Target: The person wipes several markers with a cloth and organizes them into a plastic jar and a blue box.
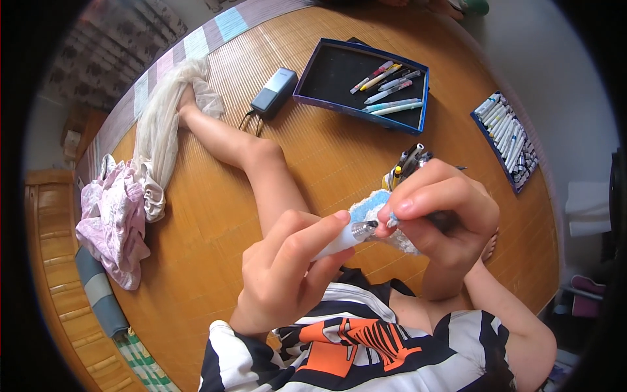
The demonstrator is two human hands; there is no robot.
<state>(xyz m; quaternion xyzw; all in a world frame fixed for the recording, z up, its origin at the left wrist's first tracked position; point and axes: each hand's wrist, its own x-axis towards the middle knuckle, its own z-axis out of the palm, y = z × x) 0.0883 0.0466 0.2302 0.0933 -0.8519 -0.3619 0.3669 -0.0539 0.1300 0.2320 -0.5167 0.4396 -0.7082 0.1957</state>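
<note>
My left hand (277,271) is closed around a white pen (338,244) whose clear front section and dark tip point right. In my right hand (450,209) is a fuzzy blue and white cloth (373,204). A small twisted bit of it is pinched between thumb and forefinger, right beside the pen's tip; whether the two touch I cannot tell. The rest of the cloth hangs behind and below my fingers, partly hidden by them. Just beyond my right hand, a cluster of pens (410,161) is partly covered by it.
I sit on a bamboo mat (196,261). Ahead lies a shallow dark box (320,68) with several pens. A box of white markers (506,138) rests far right. A grey power bank (274,90) with a cable is near my outstretched leg. Pink clothing (114,219) and sheer fabric (160,130) lie left.
</note>
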